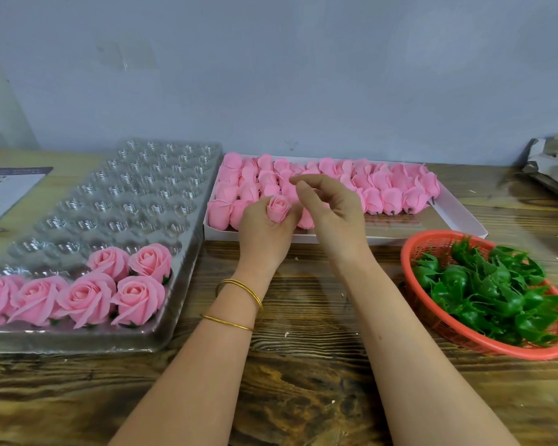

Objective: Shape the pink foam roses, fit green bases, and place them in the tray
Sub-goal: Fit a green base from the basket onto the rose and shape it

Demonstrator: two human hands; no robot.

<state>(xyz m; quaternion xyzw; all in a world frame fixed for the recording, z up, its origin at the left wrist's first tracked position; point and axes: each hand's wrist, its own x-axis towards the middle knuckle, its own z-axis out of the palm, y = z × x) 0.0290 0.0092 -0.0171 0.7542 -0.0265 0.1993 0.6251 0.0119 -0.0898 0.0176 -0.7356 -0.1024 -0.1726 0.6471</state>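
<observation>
Pink foam rose bud [278,211] is gripped upright in the fingers of the left hand [264,231], above the near edge of a shallow white cardboard box [458,217]. The bud's petals are wrapped tight, with its spiral centre facing up. The right hand [331,217] is held just beside it, fingers [306,181] loosely curled and partly open, with nothing seen between them; the thumb and forefinger tips are close to each other above the bud.

The white cardboard box is filled with rows of unshaped pink foam buds [384,191], laid on their sides, some showing dark stubs at the base. To the left, a clear moulded plastic tray [142,194] with rows of round cups lies on the dark-grained wooden table [303,365]. Six finished, opened pink roses [110,284] are seated in its nearest cups, four in the front row and two behind them on the right; green bases are glimpsed beneath them. To the right, a red plastic mesh basket [432,246] is heaped with green plastic calyx bases [490,284].

Two thin gold bangles [239,300] are worn on the left wrist. A printed sheet of paper [10,188] with a dark header band lies at the far left; its writing is too blurred to be read.
</observation>
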